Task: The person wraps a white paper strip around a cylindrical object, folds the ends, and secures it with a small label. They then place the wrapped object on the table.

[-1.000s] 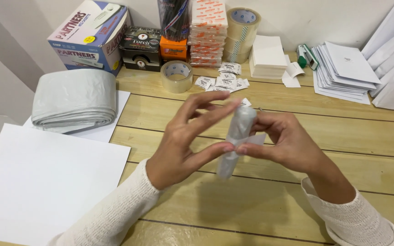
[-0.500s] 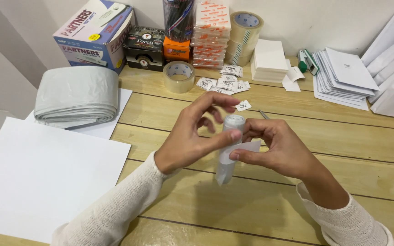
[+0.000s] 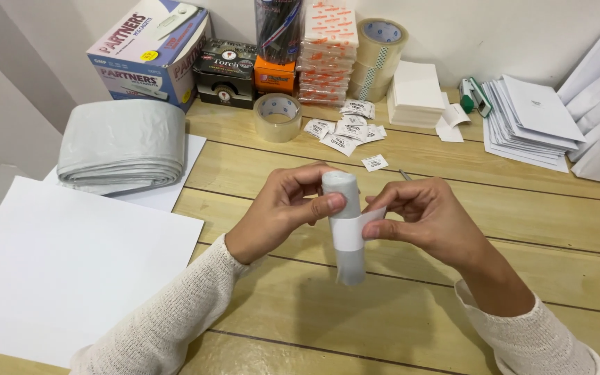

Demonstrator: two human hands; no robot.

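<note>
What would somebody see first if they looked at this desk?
Right in the middle, the left hand and the right hand hold a small grey roll upright above the wooden table, with a white paper band going around it. To the left lies a big folded grey plastic stack beside large white sheets. Along the back wall stand boxes and rolls of clear tape.

A pale wooden plank counter runs up to a plain white wall behind it, evenly lit, with soft shadows.
</note>
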